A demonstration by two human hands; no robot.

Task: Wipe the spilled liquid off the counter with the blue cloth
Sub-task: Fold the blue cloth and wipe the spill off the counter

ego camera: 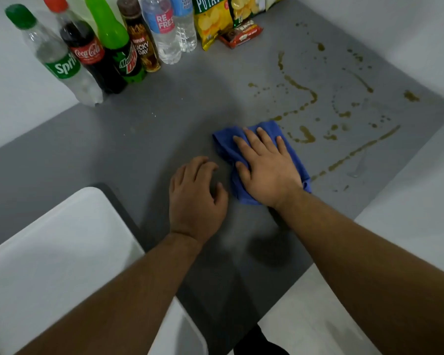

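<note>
Risk: one pass w/ the bunched cloth (226, 147) may just smear the brown spill (305, 135) toward 3 o'clock, not lift it. Right hand (267, 170) lies flat, fingers spread, pressing the cloth on the counter (164, 119); the cloth sticks out at 10 o'clock. Spill begins just beyond, 1–3 o'clock. Left hand (196, 198) loosely curled, empty, resting beside.

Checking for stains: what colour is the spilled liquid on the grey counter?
Brownish-yellow spilled liquid, clearest in the head view.

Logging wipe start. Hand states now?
Left hand: open, empty, resting on the counter.
Right hand: open, flat, pressing the blue cloth.
</note>
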